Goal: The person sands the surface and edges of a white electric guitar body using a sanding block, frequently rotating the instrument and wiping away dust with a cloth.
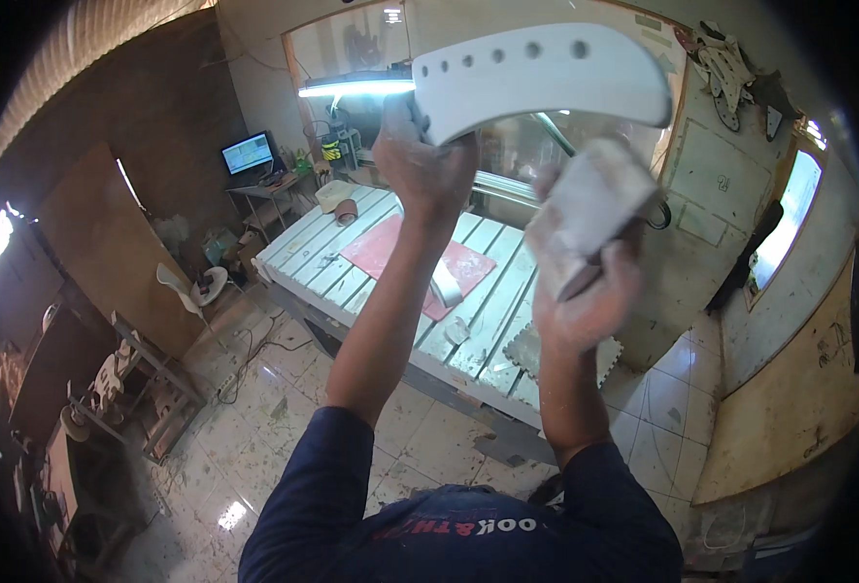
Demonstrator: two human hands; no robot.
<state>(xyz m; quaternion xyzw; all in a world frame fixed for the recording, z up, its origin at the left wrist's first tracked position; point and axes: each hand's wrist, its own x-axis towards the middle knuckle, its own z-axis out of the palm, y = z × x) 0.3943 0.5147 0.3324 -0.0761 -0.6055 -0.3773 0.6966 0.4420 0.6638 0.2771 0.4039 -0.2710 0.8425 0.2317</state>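
My left hand [427, 175] is closed around the lower left end of a white curved panel [546, 78], raised high in front of me. A row of several round holes runs along the panel's upper edge. My right hand [589, 301], smeared by motion, is closed on a dusty, pale sanding block [599, 204]. The block is just below the panel's right part, with a gap between them in this view. White dust coats both hands.
Below my arms stands a white slatted workbench [352, 282]. A dusty pink sheet [381, 248] and a small brown roll [347, 212] lie on it. A lit tube lamp [356, 88] is behind. To the left are a laptop [248, 155] and a white chair [182, 296].
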